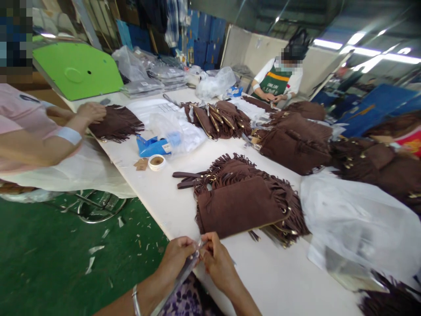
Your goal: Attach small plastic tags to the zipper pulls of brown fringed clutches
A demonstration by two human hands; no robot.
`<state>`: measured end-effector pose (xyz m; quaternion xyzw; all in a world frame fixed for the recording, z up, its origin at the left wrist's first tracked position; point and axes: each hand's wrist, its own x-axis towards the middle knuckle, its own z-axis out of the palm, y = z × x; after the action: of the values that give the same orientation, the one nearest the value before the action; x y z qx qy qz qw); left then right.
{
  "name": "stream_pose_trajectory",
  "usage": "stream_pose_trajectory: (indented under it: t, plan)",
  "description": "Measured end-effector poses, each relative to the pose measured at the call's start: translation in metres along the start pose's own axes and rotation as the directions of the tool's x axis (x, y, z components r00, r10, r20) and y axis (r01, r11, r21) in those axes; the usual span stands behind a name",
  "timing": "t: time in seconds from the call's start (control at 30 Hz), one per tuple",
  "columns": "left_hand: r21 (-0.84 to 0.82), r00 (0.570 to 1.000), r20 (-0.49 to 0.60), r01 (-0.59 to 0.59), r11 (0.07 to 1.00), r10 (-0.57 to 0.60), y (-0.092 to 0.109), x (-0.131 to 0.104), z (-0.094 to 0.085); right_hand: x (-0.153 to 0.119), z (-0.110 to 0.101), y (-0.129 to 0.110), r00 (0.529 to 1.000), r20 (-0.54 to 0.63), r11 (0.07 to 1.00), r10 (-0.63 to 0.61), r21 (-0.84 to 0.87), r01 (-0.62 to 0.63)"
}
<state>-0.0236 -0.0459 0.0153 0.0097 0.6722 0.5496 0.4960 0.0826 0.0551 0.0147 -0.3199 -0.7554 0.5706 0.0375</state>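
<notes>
At the near edge of the table, my left hand is closed in a pinch on a thin greyish, shiny strip, which trails down toward my lap. My right hand pinches at the strip's upper end, its fingertips almost touching those of the left. What the strip is made of is hard to tell. Just beyond both hands lies a pile of dark brown fringed pouches with gold-coloured zips and rings. Brown wrist straps stick out from the pile's left side.
White table holds a roll of tape, a blue box, more brown pouches and clear plastic bags. A co-worker on the left handles a fringed brown piece; another person sits at the far end. Scraps litter the green floor.
</notes>
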Motion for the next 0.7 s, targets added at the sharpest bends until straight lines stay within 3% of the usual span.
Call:
stream_pose_trajectory:
  t: [0.27, 0.37, 0.57, 0.7]
  plan:
    - [0.065, 0.992, -0.047, -0.11, 0.992, 0.113, 0.0, -0.005, 0.001, 0.003, 0.01, 0.01, 0.992, 0.042, 0.949, 0.123, 0.286, -0.129]
    - [0.075, 0.989, -0.059, -0.134, 0.988, 0.138, -0.003, -0.005, 0.001, 0.005, 0.013, 0.013, 0.99, 0.058, 0.937, 0.127, 0.319, -0.139]
    - [0.056, 0.997, -0.042, -0.068, 0.996, 0.07, -0.005, -0.005, -0.006, -0.001, 0.017, 0.003, 0.996, -0.089, 1.0, -0.014, 0.005, 0.015]
    - [-0.004, 1.0, 0.016, 0.011, 1.0, -0.011, 0.002, -0.005, -0.01, -0.006, 0.022, 0.0, 0.987, -0.098, 0.987, -0.13, -0.111, 0.119]
